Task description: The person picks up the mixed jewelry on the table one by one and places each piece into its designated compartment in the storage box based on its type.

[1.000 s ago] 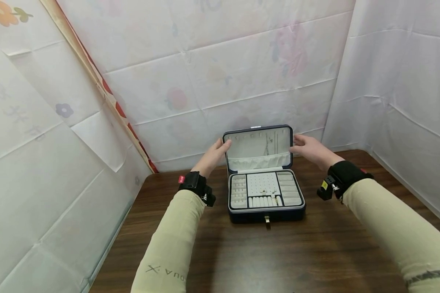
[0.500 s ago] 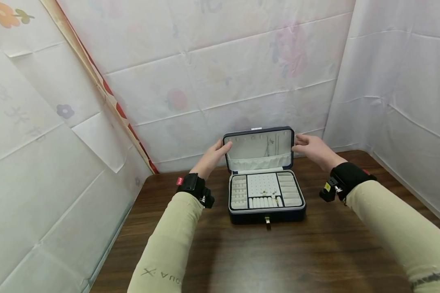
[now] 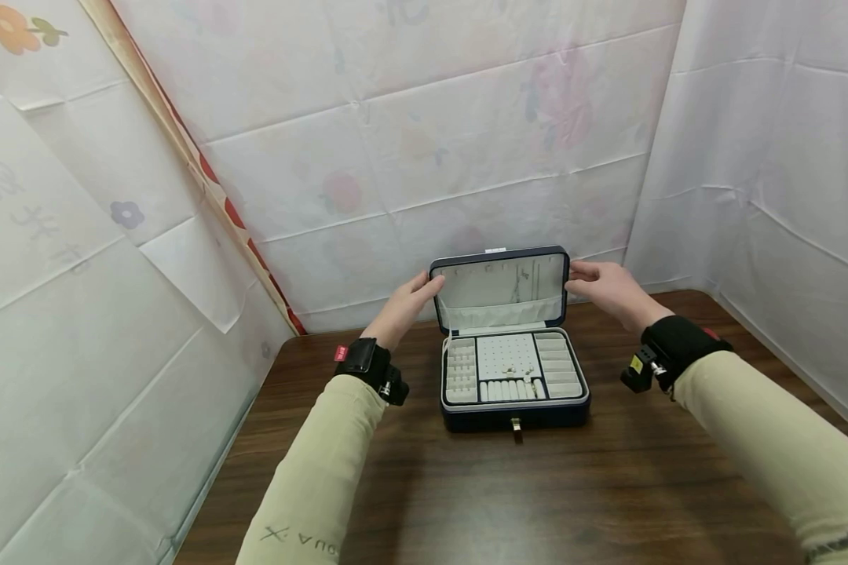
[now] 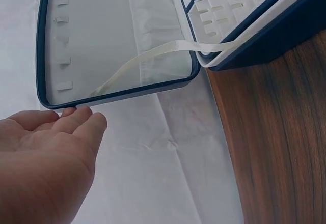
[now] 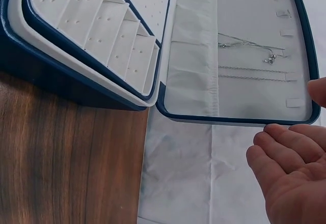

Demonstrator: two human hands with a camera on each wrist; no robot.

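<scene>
Both hands at the raised lid of an open jewellery box

The jewellery box (image 3: 514, 377) sits mid-frame on the desk (image 3: 608, 486); its lid (image 3: 499, 289) stands upright, long axis left-right, between the left hand (image 3: 411, 302) and right hand (image 3: 603, 289), relaxed fingers (image 4: 76, 122) touching each side edge.

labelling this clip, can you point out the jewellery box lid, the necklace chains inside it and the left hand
jewellery box lid (image 3: 498, 287), head view, grey inner lining.
necklace chains (image 5: 252, 57), right wrist view, chains lying across the lid lining.
left hand (image 4: 43, 158), left wrist view, middle of the palm.
</scene>
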